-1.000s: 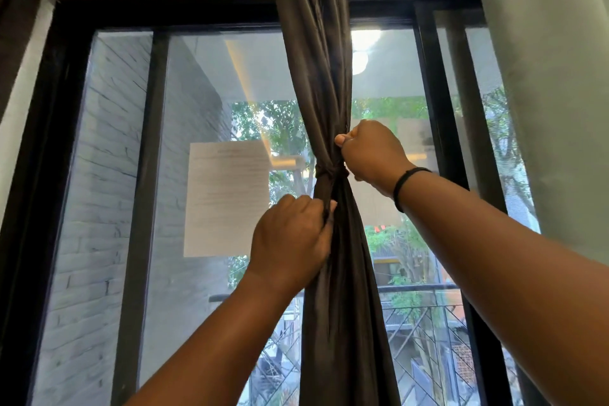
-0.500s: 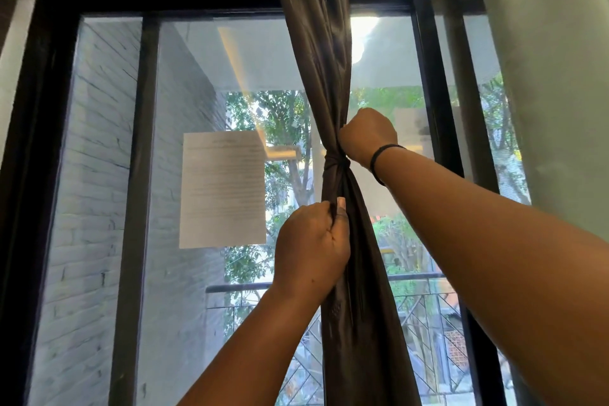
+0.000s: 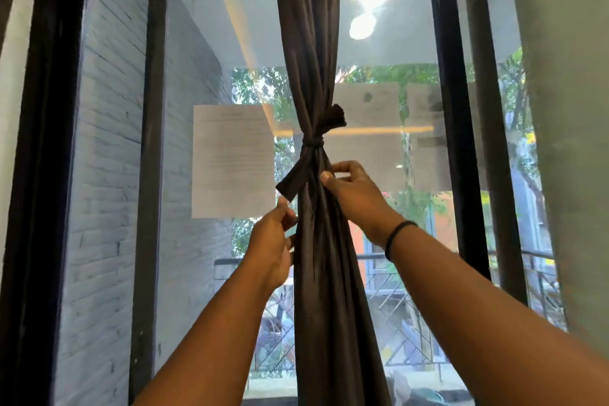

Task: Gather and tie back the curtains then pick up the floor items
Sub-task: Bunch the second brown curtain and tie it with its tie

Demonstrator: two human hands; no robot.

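Observation:
A dark grey curtain [image 3: 309,43] hangs gathered in front of the window's middle. A tie band [image 3: 313,142] of the same fabric is knotted around it, one end sticking up to the right, the other hanging down to the left. My right hand [image 3: 354,189] pinches a fold of the curtain just below the knot. My left hand [image 3: 272,242] is lower on the left edge, its thumb and fingers closed on the cloth under the hanging end of the band. No floor items are in view.
A black window frame [image 3: 449,109] with large glass panes stands behind the curtain. A sheet of paper [image 3: 232,161] is stuck on the glass at the left. A pale wall or column [image 3: 566,142] rises at the right.
Both hands have let go of the tie band's ends and dropped below the knot onto the curtain. The band's ends now hang free, and the view has moved closer.

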